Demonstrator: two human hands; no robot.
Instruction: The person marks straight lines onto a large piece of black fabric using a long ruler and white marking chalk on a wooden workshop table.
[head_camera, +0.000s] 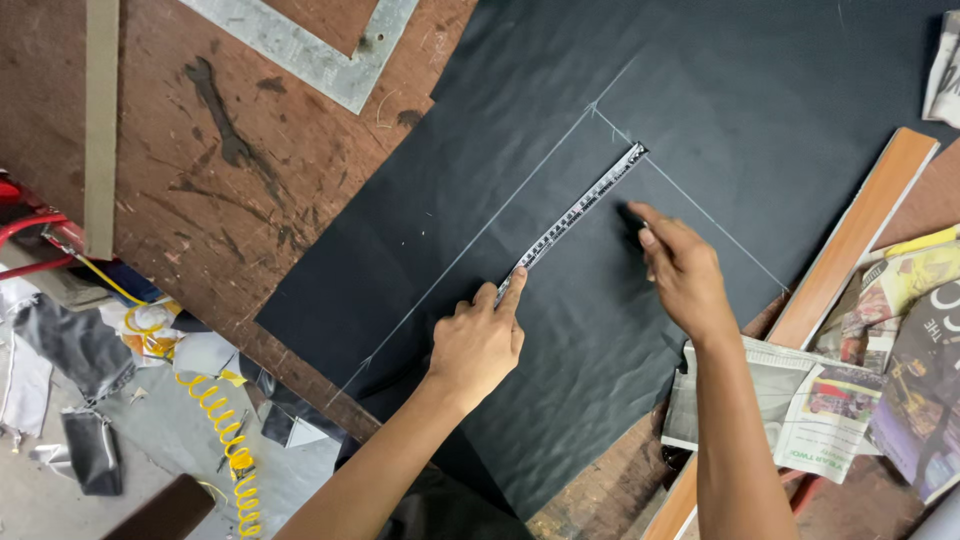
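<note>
A large sheet of black material (700, 110) lies over a worn brown wooden table (200, 130), with thin chalk lines drawn across it. A measuring tape (585, 205) lies diagonally on the sheet. My left hand (480, 340) presses the tape's near end down with the forefinger. My right hand (680, 270) sits just right of the tape, fingers pinched on a small dark marking piece that touches the sheet; the piece is mostly hidden.
A metal square ruler (310, 50) rests at the table's top. A long wooden strip (850, 240) and newspapers (830, 400) lie at the right. Below the table's left edge are a yellow coiled hose (225, 440), red tubing and fabric scraps on the floor.
</note>
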